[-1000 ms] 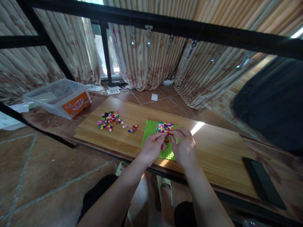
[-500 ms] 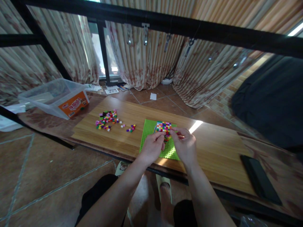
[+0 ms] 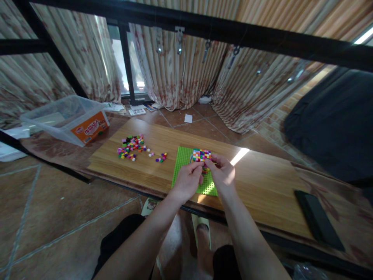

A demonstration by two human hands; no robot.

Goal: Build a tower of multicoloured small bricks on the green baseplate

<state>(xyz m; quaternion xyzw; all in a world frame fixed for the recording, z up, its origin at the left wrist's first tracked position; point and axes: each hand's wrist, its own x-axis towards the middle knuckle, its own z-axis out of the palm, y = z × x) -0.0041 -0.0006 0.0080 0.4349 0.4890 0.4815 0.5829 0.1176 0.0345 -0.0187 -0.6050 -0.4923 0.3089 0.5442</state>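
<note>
A block built of small multicoloured toy bricks [image 3: 201, 155] stands on a green studded baseplate [image 3: 180, 163] on the wooden tabletop. My left hand [image 3: 189, 181] is closed at the block's near left side, thumb stretched along its front edge and the other fingers curled under. On the right, my right hand [image 3: 223, 173] grips the block's near right corner, its thumb at the top edge and fingers round the side. Both thumb tips nearly meet in front. My hands hide the block's lower front and part of the baseplate.
Left of the baseplate lie a few loose bricks [image 3: 161, 157] and a larger brick pile [image 3: 132, 146]. A clear plastic bin [image 3: 65, 120] with an orange label stands further left. A dark phone-like slab [image 3: 319, 219] rests at the right end. A black rail [image 3: 198, 29] crosses above.
My right hand first pinched near my left fingertips, then shifted right to the block's side, and now its thumb has come back in against the block's corner. My left hand stays nearly still.
</note>
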